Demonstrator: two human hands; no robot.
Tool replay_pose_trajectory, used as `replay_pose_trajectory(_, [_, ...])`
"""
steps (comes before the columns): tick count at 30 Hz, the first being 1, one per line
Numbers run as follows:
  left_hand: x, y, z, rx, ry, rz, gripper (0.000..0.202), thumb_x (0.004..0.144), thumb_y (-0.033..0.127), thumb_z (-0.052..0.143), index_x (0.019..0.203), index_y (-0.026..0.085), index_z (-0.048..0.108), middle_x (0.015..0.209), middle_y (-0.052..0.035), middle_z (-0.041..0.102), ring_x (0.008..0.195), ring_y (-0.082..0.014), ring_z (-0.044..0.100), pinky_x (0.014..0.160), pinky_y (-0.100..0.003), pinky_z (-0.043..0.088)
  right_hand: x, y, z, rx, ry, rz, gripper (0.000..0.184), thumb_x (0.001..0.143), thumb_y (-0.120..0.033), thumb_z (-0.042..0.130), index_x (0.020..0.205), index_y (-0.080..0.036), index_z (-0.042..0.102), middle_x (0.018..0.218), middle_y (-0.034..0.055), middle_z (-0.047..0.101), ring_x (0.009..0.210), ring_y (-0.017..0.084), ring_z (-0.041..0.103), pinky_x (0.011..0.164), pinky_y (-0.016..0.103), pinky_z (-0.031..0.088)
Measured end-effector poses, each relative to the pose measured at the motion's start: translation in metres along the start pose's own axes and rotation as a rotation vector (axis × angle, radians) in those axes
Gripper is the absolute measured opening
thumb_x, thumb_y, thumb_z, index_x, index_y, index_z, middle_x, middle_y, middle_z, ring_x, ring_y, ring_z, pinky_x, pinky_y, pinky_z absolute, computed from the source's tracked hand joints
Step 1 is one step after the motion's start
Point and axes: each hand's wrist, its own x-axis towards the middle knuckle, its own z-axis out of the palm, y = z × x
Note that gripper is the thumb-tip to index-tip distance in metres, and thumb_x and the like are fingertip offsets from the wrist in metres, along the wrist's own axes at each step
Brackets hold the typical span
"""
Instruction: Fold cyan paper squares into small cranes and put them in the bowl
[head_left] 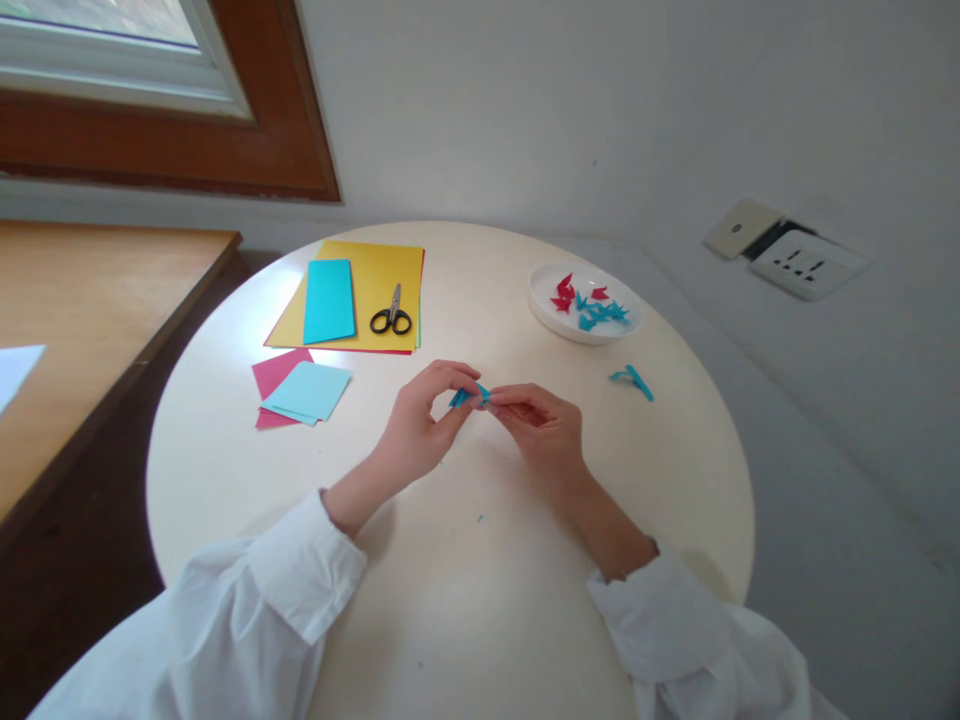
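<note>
Between the fingertips of both hands, over the middle of the round white table [480, 600], is a small folded piece of blue paper [481, 392]. My left hand [426, 418] pinches it from the left, thumb below and fingers above. From the right, the closed fingertips of my right hand [546, 430] grip its other end. The fingers cover much of the paper, so its exact folded shape is hidden. Several small red and blue folded paper pieces [592, 312] lie in a shallow white dish [544, 312] at the back right.
Scissors with black handles [391, 318] and a blue paper rectangle [328, 300] rest on yellow sheets [371, 262] at the back left. Nearer are light blue squares [311, 390] over pink squares [271, 372]. Blue paper strips [636, 382] lie right. A wall socket [806, 262] is beyond.
</note>
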Motion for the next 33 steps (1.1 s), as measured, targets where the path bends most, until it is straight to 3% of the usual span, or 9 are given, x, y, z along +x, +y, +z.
replay_pose_trajectory(4, [0.0,0.001,-0.004,0.145,-0.048,0.075,0.008,0.08,0.014,0.05,0.079,0.019,0.056,0.097,-0.0078,0.062,0.092,-0.0174,0.058,0.082,-0.033,0.046,0.0,-0.001,0.0,-0.047,-0.017,-0.053,0.002,0.07,-0.022,0.068,0.071,-0.02,0.068,0.074,0.0029,0.071,0.072,0.016,0.067,0.07,0.03,0.057])
replay_pose_trajectory(7, [0.0,0.002,-0.004,0.159,-0.067,0.01,0.008,0.082,0.015,0.047,0.08,0.019,0.054,0.1,-0.0087,0.062,0.091,-0.0171,0.059,0.079,-0.031,0.046,-0.001,-0.003,0.0,-0.069,-0.033,-0.061,0.004,0.072,-0.021,0.066,0.074,-0.02,0.068,0.075,0.0028,0.071,0.072,0.015,0.067,0.069,0.029,0.057])
replay_pose_trajectory(15, [0.0,0.004,0.0,0.003,-0.059,-0.176,0.009,0.082,0.027,0.052,0.078,0.018,0.05,0.071,-0.0021,0.06,0.066,-0.0133,0.055,0.059,-0.026,0.043,-0.004,-0.005,0.003,-0.05,-0.019,-0.002,0.007,0.073,-0.025,0.064,0.072,-0.018,0.065,0.07,0.0026,0.07,0.066,0.014,0.067,0.066,0.027,0.057])
replay_pose_trajectory(26, [-0.003,0.005,0.008,-0.251,0.004,-0.23,0.02,0.081,0.035,0.055,0.079,0.02,0.042,0.073,0.0013,0.05,0.066,-0.0109,0.056,0.06,-0.024,0.046,-0.009,-0.005,0.012,-0.007,0.05,0.036,0.007,0.07,-0.024,0.066,0.068,-0.019,0.063,0.068,0.002,0.068,0.066,0.014,0.066,0.066,0.029,0.056])
replay_pose_trajectory(33, [-0.003,0.007,0.008,-0.238,-0.008,-0.261,0.024,0.08,0.041,0.055,0.079,0.02,0.044,0.068,0.0014,0.051,0.064,-0.0118,0.055,0.058,-0.024,0.044,-0.01,-0.009,0.014,-0.036,0.069,0.03,0.007,0.069,-0.022,0.065,0.064,-0.018,0.06,0.066,0.0015,0.067,0.064,0.014,0.064,0.064,0.028,0.055])
